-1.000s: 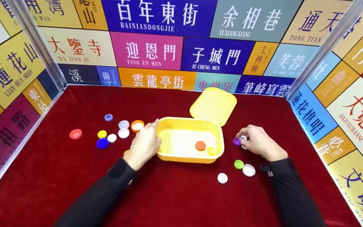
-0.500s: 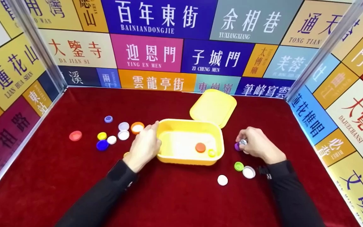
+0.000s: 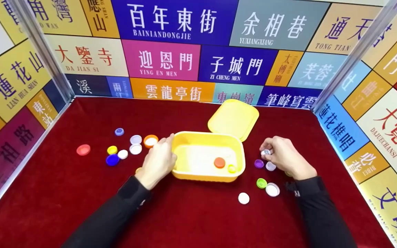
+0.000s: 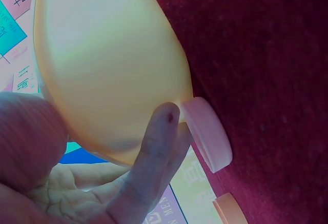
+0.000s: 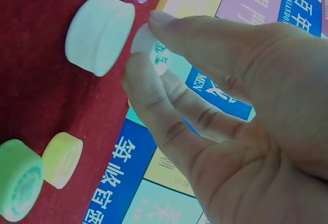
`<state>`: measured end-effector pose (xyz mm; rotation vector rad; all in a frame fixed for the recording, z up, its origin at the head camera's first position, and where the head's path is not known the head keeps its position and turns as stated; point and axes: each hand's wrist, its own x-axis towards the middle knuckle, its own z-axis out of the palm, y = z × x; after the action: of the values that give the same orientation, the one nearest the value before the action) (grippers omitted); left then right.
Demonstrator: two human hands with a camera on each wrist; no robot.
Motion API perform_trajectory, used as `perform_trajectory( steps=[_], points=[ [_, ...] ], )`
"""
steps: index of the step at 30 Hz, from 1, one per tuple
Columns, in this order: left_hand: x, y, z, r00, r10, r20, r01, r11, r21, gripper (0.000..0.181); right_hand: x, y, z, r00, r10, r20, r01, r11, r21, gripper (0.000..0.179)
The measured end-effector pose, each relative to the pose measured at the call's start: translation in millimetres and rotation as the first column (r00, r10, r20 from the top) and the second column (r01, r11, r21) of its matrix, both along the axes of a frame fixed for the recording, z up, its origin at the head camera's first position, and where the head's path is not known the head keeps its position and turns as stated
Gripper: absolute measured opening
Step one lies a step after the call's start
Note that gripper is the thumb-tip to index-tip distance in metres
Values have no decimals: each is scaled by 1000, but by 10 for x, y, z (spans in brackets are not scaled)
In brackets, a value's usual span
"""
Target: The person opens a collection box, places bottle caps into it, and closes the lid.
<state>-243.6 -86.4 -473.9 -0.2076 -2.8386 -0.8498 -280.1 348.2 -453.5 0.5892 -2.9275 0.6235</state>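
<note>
My left hand point(image 3: 159, 157) grips the left wall of a yellow plastic box point(image 3: 208, 178), with the thumb and fingers on opposite sides of it in the left wrist view. An orange-red bottle cap point(image 3: 219, 162) and a small yellow cap point(image 3: 232, 168) lie inside. Right of the box, my right hand point(image 3: 284, 156) pinches a small whitish bottle cap point(image 5: 145, 40) with green print between thumb and fingertips. Just below that hand are a purple cap point(image 3: 259, 163) and a pale lilac cap point(image 3: 271, 166). Green caps partly hide behind the right wrist in the head view.
A yellow lid point(image 3: 233, 119) lies behind the box. Several caps, among them a blue cap point(image 3: 112, 159) and a red cap point(image 3: 83, 150), are scattered on the left. A green cap point(image 3: 262, 183) and white cap point(image 3: 243, 198) lie front right. Printed panels point(image 3: 165, 62) wall the red cloth.
My right hand has picked up the whitish cap from beside the purple one, leaving the pale lilac cap showing below. The purple cap has shifted slightly nearer. My left hand keeps its grip.
</note>
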Motion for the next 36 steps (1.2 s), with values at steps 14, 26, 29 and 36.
perform_trajectory(
  steps=[14,26,29,36],
  points=[
    [23,0,-24,1000,5,9,-5,1000,2,69,201,-389,205,988,53,-146,-73,988,-135,15],
    [11,-4,-45,1000,5,7,-5,1000,10,70,363,-836,221,935,230,-271,-279,947,-159,19],
    [14,-6,-40,1000,7,-4,-7,1000,14,70,371,-981,236,918,303,-256,-341,932,-120,19],
    [2,-6,-6,1000,-1,1,1,1000,12,70,340,-1373,224,878,455,-153,-460,888,-4,16]
  ],
)
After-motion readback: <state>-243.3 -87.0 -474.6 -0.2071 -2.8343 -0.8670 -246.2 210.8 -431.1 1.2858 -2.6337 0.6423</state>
